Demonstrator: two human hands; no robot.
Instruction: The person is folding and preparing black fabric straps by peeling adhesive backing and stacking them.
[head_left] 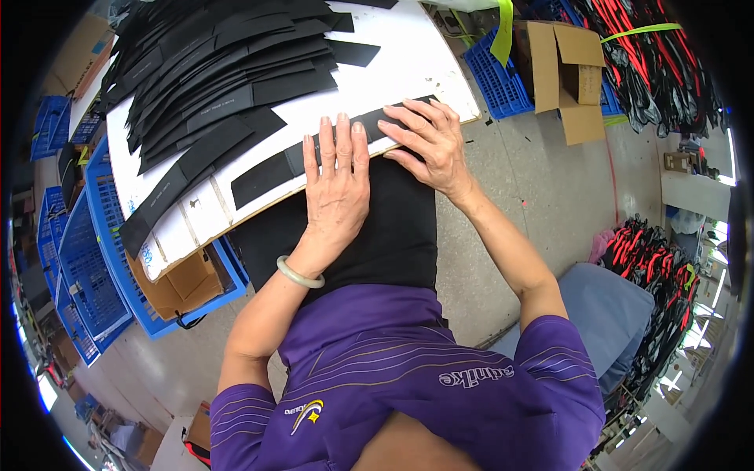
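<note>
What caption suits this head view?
Both hands, left hand and right hand, press a black strip flat on a white board.

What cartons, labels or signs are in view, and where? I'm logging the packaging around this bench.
Open cardboard carton: top right on the floor, brown, flaps spread, beside a blue plastic crate.
Cardboard box: brown, inside the blue crate under the white board, left of the left hand.
Black strips: small pale print, stacked on the board; the right hand rests on one.

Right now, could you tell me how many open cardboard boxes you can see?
2: one cardboard box at upper right beside the blue crates, another cardboard box in the blue crate under the white board. Others may be hidden.
</note>
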